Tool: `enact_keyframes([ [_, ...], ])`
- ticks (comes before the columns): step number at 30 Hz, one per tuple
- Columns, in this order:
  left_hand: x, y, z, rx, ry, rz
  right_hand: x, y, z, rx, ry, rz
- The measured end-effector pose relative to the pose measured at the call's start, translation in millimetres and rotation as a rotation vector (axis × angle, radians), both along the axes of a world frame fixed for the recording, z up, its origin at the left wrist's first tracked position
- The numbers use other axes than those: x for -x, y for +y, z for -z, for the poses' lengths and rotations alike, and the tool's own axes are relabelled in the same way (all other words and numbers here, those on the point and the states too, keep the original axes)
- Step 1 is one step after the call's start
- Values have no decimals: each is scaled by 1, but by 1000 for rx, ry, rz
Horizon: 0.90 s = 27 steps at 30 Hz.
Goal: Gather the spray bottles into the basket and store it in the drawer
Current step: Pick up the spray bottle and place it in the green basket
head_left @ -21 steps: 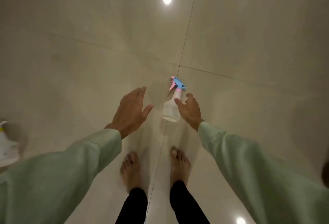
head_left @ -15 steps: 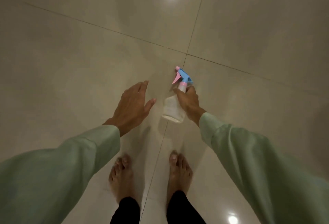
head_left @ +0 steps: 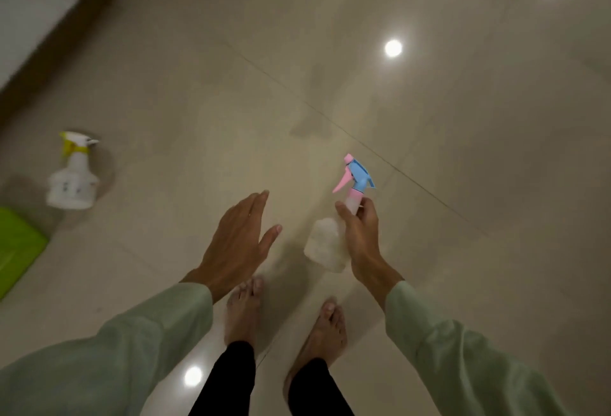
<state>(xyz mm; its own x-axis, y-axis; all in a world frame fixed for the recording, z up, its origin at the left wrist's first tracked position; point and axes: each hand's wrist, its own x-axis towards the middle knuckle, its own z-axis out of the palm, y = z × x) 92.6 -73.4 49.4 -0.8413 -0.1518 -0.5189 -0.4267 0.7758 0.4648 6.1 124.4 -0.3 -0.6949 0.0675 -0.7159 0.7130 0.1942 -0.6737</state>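
A clear spray bottle with a blue and pink trigger head (head_left: pixel 325 243) hangs above the tiled floor, gripped around its neck by my right hand (head_left: pixel 362 240). My left hand (head_left: pixel 236 243) hovers to its left, flat, fingers apart, holding nothing. A second spray bottle, white with a yellow and white trigger (head_left: pixel 72 177), stands upright on the floor at the far left. Beside it at the left edge lies a corner of a bright green object (head_left: pixel 18 250); I cannot tell whether it is the basket.
Glossy beige floor tiles (head_left: pixel 429 250) reflect ceiling lights. A dark skirting board and white wall (head_left: pixel 49 35) run across the top left. My bare feet (head_left: pixel 244 310) stand below the hands.
My right hand closed around the bottle's neck and lifted it off the floor. The view swung left, bringing the white bottle, the green object and the wall into sight.
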Motion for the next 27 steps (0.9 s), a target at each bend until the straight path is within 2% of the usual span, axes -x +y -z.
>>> enact_keyframes([
  [7, -71, -82, -102, 33, 97, -293, -37, -108, -109, 58, 146, -290],
  [11, -135, -139, -132, 97, 133, -413, -81, -185, -151, 119, 216, -470],
  [19, -293, -240, -147, 123, 81, -650, -215, -330, -176, 94, 260, -772],
  [27, -390, -328, -164, 131, 71, -797, -314, -459, -182, 14, 337, -830],
])
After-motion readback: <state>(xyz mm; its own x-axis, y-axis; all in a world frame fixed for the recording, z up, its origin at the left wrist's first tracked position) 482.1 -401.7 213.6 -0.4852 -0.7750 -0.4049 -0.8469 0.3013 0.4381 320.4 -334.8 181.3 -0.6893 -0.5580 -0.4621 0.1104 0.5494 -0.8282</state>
